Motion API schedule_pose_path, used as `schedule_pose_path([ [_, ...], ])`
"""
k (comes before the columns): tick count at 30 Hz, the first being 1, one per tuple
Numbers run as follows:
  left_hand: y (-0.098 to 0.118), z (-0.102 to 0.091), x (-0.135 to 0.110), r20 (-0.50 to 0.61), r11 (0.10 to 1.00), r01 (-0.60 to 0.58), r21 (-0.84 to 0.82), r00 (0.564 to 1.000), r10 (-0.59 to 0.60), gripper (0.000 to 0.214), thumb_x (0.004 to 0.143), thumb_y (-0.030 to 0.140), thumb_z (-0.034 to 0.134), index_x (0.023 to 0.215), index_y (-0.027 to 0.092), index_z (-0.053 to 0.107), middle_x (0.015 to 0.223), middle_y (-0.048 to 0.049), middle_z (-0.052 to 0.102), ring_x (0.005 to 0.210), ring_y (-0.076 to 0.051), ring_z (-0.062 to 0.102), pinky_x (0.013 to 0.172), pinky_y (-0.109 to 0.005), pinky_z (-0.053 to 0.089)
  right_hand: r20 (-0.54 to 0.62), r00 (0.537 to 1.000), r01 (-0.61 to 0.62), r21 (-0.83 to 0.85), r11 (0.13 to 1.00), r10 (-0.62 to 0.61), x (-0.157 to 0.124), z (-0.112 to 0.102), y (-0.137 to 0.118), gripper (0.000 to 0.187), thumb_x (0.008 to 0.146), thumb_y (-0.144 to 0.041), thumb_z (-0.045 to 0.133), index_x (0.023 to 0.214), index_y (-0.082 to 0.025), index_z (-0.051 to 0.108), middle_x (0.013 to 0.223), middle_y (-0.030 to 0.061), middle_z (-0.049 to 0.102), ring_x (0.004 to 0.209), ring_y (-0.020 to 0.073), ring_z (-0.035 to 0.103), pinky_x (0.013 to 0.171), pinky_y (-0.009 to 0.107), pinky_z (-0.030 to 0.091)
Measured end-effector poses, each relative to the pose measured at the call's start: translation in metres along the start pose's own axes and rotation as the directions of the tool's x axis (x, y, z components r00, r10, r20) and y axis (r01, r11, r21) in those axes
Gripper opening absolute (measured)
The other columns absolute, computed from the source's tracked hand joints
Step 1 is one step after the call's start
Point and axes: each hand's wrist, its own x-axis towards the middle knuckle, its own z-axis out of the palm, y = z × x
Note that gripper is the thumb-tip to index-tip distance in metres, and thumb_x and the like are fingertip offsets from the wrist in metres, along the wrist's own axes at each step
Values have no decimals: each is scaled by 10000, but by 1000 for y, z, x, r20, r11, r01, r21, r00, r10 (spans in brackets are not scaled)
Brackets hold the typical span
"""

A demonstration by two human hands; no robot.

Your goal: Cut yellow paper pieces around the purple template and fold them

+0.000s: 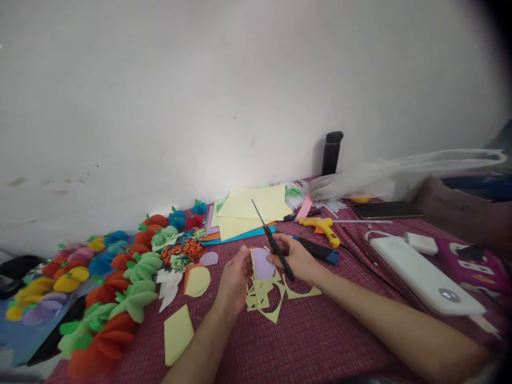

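Observation:
My left hand (235,280) is closed on the left edge of a small piece of light purple paper (262,265) with a pale yellow rim along its side. In my right hand (298,257) is a pair of black-handled scissors (276,245), seen edge-on, its thin blade slanting up and to the left. The fingertips of that hand also reach the purple paper's right side. Yellow paper offcuts (274,309) with rounded cut-outs lie just below. Left of my left hand lie rounded yellow paper pieces (198,281) and a stack of yellow rectangles (177,335).
Paper pumpkins (108,341) and other coloured paper shapes crowd the left. Yellow sheets (256,205) lie at the back by the wall. Right are a yellow glue gun (326,229), a white power bank (424,274), a phone (388,210) and a black bottle (332,154).

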Motion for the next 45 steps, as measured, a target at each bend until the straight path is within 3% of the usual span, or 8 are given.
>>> schedule_pose_path([
  [5, -2, -2, 0, 1, 992, -80, 99, 997, 80, 359, 656, 435, 649, 799, 105, 659, 672, -63, 651, 579, -143, 570, 583, -263, 425, 6, 1000, -12, -25, 1000, 12, 1, -9, -1, 415, 596, -256, 703, 936, -188, 476, 636, -71, 488, 525, 73, 454, 487, 199, 365],
  [12, 5, -17, 7, -143, 918, -181, 351, 959, 244, 315, 670, 415, 608, 773, 124, 669, 619, -32, 624, 526, -118, 525, 544, -250, 422, -41, 999, -15, -100, 995, 11, 8, -17, 7, 430, 625, -230, 668, 1014, -176, 491, 802, 10, 595, 672, 129, 551, 600, 251, 445],
  [14, 21, -34, 8, -169, 826, -189, 531, 932, 321, 300, 666, 406, 604, 772, 134, 669, 671, -35, 640, 557, -115, 535, 554, -236, 418, -59, 998, -35, -107, 994, 28, 10, -20, 12, 440, 618, -227, 674, 1019, -174, 499, 779, 10, 601, 663, 135, 558, 593, 253, 448],
  [19, 60, -97, 1, -273, 707, -84, 702, 885, 377, 286, 571, 306, 688, 795, 132, 656, 675, -46, 642, 570, -123, 539, 538, -227, 400, -52, 998, -50, -163, 985, 42, 13, -22, 19, 433, 613, -208, 674, 1017, -168, 522, 726, 10, 609, 651, 146, 576, 560, 243, 462],
  [25, 48, -143, -5, -395, 572, 100, 814, 817, 420, 150, 594, 263, 660, 681, 145, 631, 516, -33, 580, 491, -141, 515, 493, -254, 373, 13, 1000, -10, -187, 982, 13, 13, -19, 26, 427, 629, -163, 637, 1043, -171, 531, 723, 12, 628, 614, 148, 591, 501, 230, 469],
  [31, 33, -150, 1, -381, 400, 185, 898, 782, 494, 81, 623, 263, 642, 646, 186, 632, 612, -45, 630, 642, -188, 579, 606, -280, 398, 32, 999, -27, -203, 979, 34, 15, -21, 32, 404, 633, -182, 625, 1026, -184, 535, 707, -4, 635, 582, 138, 586, 488, 221, 460],
  [37, 41, -142, -8, -254, 173, 190, 966, 805, 536, 226, 680, 306, 597, 853, 173, 655, 873, -95, 663, 808, -216, 579, 736, -287, 375, 48, 997, -47, -174, 984, 56, 13, -18, 28, 361, 606, -166, 643, 950, -168, 533, 696, 8, 619, 596, 138, 569, 506, 224, 448],
  [45, 60, -146, -91, -212, -32, 255, 966, 860, 464, 321, 761, 461, 477, 786, 202, 664, 812, -70, 668, 743, -208, 570, 664, -273, 341, 67, 998, -8, -162, 987, 19, 15, -14, 34, 311, 617, -180, 638, 911, -175, 536, 687, 12, 616, 571, 143, 555, 473, 239, 430],
])
